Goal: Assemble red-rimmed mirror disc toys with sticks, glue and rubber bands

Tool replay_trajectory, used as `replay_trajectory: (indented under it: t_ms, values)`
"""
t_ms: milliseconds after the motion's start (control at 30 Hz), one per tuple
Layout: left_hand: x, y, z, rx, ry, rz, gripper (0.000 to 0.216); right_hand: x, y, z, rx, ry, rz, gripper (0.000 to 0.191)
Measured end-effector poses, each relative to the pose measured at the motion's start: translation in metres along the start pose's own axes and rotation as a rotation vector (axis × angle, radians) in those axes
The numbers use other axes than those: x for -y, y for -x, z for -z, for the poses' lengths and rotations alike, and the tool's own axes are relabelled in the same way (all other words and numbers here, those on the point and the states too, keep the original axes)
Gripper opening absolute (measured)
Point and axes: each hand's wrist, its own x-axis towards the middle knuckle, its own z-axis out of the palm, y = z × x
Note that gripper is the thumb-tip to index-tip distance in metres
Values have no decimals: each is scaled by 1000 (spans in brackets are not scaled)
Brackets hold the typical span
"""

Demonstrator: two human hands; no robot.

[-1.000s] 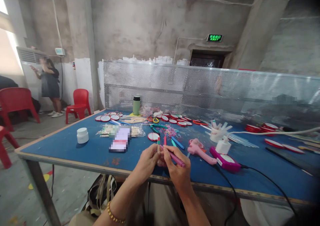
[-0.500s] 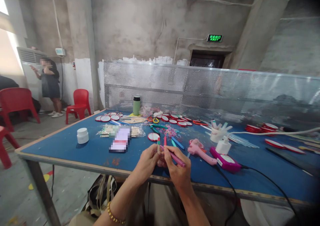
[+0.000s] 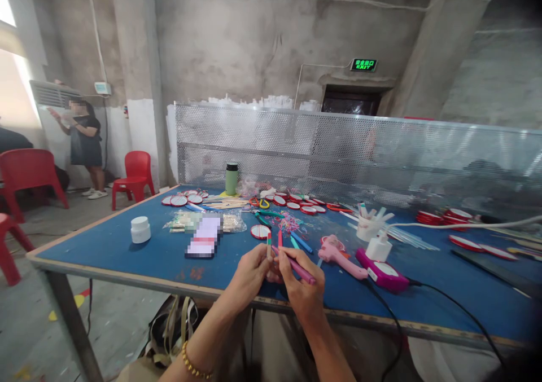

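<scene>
My left hand (image 3: 249, 272) pinches a thin wooden stick (image 3: 269, 245) with red and green bands, held upright over the near edge of the blue table (image 3: 127, 246). My right hand (image 3: 301, 283) grips a pink marker pen (image 3: 294, 264), its tip against the stick. Both hands touch each other. Loose coloured markers (image 3: 296, 240) lie just beyond them.
A pink glue gun (image 3: 339, 255), a magenta device with a black cable (image 3: 383, 272), a white jar (image 3: 140, 229), a bag of sticks (image 3: 203, 222), a green flask (image 3: 231, 178) and red-rimmed discs (image 3: 296, 201) lie on the table. A perforated metal screen (image 3: 339, 150) stands behind. Red chairs (image 3: 134, 176) and a standing person (image 3: 84, 142) are at left.
My hands stay almost still on the stick and marker. The person at the left has shifted slightly.
</scene>
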Motion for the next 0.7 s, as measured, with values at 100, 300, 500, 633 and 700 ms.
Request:
replay_trajectory:
  t_ms: [100,300,500,633,700]
  values:
    - [2,0,2,-28,-58,-13,29,2,-1,0,11,2,27,12]
    - [3,-1,2,-15,-37,-4,28,4,-1,0,-2,23,27,13]
    - [1,0,1,-16,-42,-14,29,1,0,0,2,30,27,12]
    - [-2,0,0,-9,4,16,29,-1,0,0,-6,35,21,11]
    - [-2,-1,-1,-2,12,21,29,0,0,-1,-6,29,26,12]
